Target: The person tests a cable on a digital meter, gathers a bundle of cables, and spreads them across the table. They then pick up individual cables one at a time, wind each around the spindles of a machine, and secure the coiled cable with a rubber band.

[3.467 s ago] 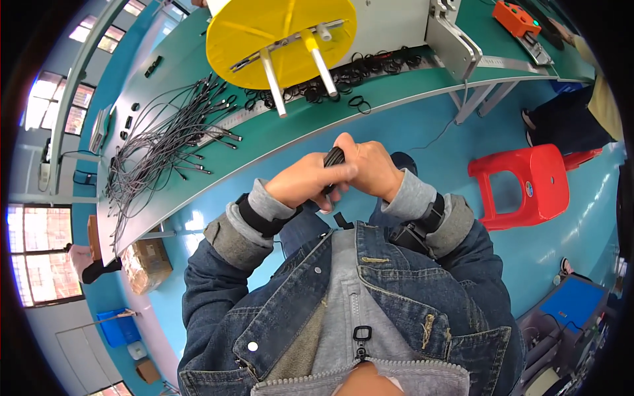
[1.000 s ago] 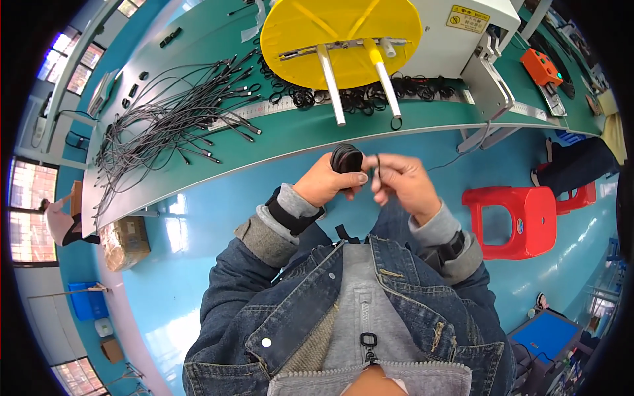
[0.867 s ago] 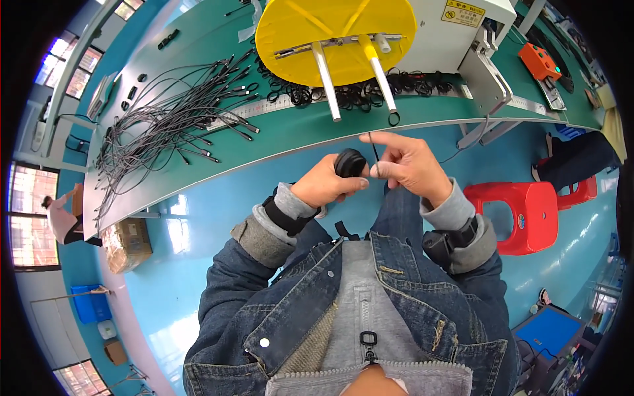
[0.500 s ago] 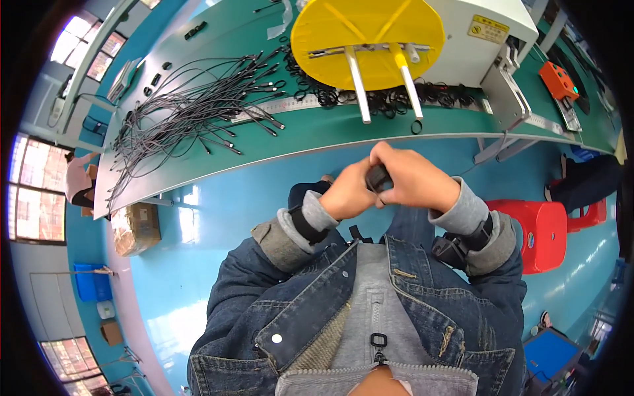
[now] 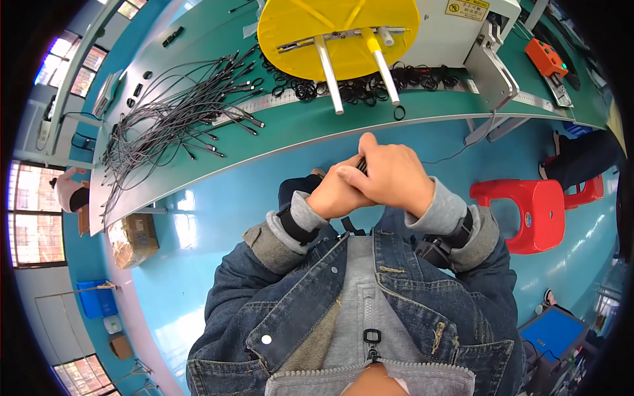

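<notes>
In front of my jacket, just off the table's near edge, my two hands are pressed together. My left hand (image 5: 335,191) is closed underneath, and my right hand (image 5: 395,177) wraps over it from the right. Between them a sliver of a black cable bundle (image 5: 362,165) shows; the rest is hidden by the fingers. Ahead, a yellow disc (image 5: 343,56) with two metal rods (image 5: 328,76) sticks out over the table. Under it lies a row of small black loops (image 5: 360,92), and one black ring (image 5: 399,113) lies apart near the edge.
Many loose dark cables (image 5: 172,115) spread over the green table (image 5: 277,132) at left. A long ruler (image 5: 274,100) runs along it. An orange box (image 5: 546,58) is at far right. A red stool (image 5: 545,214) and a cardboard box (image 5: 132,241) stand on the floor. Other people are nearby.
My right hand has closed further over my left, hiding most of the black bundle that showed between them. The view has shifted, so the table and disc appear farther left.
</notes>
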### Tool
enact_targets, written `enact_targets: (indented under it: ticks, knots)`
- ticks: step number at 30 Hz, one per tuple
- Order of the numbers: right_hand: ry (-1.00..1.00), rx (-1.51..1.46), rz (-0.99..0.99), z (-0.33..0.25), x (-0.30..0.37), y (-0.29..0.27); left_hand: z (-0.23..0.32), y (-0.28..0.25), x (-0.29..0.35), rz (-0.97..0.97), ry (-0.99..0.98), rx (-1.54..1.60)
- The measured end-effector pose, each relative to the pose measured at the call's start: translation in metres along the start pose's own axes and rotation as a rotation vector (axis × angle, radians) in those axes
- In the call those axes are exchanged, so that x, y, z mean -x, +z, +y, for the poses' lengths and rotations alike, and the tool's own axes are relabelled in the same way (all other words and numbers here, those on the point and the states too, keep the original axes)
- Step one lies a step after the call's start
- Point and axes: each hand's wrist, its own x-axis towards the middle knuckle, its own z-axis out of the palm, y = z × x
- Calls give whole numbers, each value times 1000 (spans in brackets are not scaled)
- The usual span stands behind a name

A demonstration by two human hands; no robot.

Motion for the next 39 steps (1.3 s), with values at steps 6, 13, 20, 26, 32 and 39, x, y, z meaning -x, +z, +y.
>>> enact_targets:
  ticks: [6,13,20,26,32,39]
  knots:
    - [63,264,-77,-6,0,13,-20,-3,-7,34,154,-278]
    - [169,-860,-100,40,-12,5,-20,-23,2,-460,-198,1076]
    - [52,-291,-203,34,-7,11,-16,-23,5,-367,-291,997]
    - [85,-251,-41,37,4,39,-28,-26,1,-282,-179,816]
    - [-78,-174,12,37,9,32,-15,-27,2,-273,-110,581]
    - [92,-225,-180,10,-3,9,-2,-17,7,-70,71,-74]
